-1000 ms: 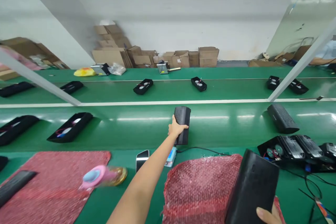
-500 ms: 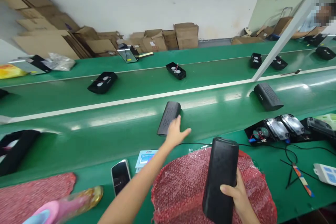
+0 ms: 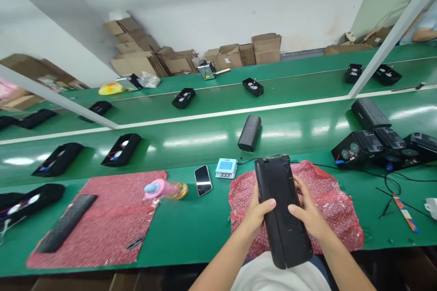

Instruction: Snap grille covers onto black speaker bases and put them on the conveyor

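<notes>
A long black casing point(image 3: 283, 213) is tilted above the near edge of the bench, over a red bubble-wrap sheet point(image 3: 334, 209). My left hand point(image 3: 256, 211) grips its left side, thumb on the face turned to me. On its right side my right hand point(image 3: 307, 209) holds it the same way, fingers partly hidden behind it. Beyond the casing, a dark speaker-like unit point(image 3: 250, 133) lies on the green conveyor point(image 3: 191, 145), touched by neither hand. A small light-blue device with a screen point(image 3: 226, 168) sits left of the red sheet.
A phone point(image 3: 203, 180), a pink-topped bottle point(image 3: 167, 189) and another red sheet point(image 3: 116, 218) with a black part lie to the left. Open black housings point(image 3: 358, 149), cables and a striped tool point(image 3: 405, 213) are at right. A white post point(image 3: 392, 32) rises beyond the conveyor.
My left hand has come back from the unit on the conveyor and now holds the black casing with my right hand. The casing shows a seamed face. The view has swung left.
</notes>
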Motion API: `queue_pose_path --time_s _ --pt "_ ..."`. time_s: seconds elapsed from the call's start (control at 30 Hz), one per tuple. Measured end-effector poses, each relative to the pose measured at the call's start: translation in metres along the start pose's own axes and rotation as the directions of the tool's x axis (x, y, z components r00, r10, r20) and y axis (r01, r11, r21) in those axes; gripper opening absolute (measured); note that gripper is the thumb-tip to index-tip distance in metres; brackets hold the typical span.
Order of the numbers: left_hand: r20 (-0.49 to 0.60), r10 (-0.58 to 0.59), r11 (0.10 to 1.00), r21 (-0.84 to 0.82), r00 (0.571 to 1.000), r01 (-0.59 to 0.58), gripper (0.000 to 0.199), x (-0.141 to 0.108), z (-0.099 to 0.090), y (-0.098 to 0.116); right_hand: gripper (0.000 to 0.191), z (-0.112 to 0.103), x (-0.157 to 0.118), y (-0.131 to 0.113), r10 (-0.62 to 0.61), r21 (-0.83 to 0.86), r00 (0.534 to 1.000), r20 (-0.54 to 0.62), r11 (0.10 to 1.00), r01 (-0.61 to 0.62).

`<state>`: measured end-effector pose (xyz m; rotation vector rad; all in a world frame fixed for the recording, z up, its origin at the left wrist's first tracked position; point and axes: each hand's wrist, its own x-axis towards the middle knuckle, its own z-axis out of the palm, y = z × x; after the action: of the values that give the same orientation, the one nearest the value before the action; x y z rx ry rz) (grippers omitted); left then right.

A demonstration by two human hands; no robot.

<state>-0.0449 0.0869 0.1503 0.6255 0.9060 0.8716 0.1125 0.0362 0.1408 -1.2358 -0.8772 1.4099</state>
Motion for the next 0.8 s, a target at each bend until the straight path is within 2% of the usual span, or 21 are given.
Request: queue_pose_path --time_s 0.1,0.17,0.3,0.57,0.8 --pt "0.034 -0.029 1.0 0.002 0.999 0.029 0.082 -0.021 -0.001 -0.008 0.082 0.004 -0.014 0.004 0.017 0.188 0.991 0.135 0.981 -0.043" --pt "0.027 -0.036 0.999 -0.004 0.999 0.036 0.078 -0.032 -0.001 -0.015 0.091 0.008 -0.026 0.007 0.02 0.215 0.98 0.2 0.974 -0.064" --pt "0.005 -0.036 0.999 -0.01 0.999 0.036 0.082 -0.049 -0.002 -0.025 0.107 0.011 -0.049 0.015 0.064 0.272 0.967 0.246 0.953 -0.132" --pt "0.076 0.048 0.996 0.07 0.996 -0.053 0.081 -0.067 0.004 -0.037 0.108 0.006 -0.078 0.025 0.083 0.322 0.986 0.145 0.938 -0.127" --pt "0.002 0.076 0.994 0.075 0.997 -0.076 0.08 -0.077 0.017 -0.048 0.097 0.001 -0.089 0.034 0.099 0.345 0.99 0.103 0.93 -0.129"
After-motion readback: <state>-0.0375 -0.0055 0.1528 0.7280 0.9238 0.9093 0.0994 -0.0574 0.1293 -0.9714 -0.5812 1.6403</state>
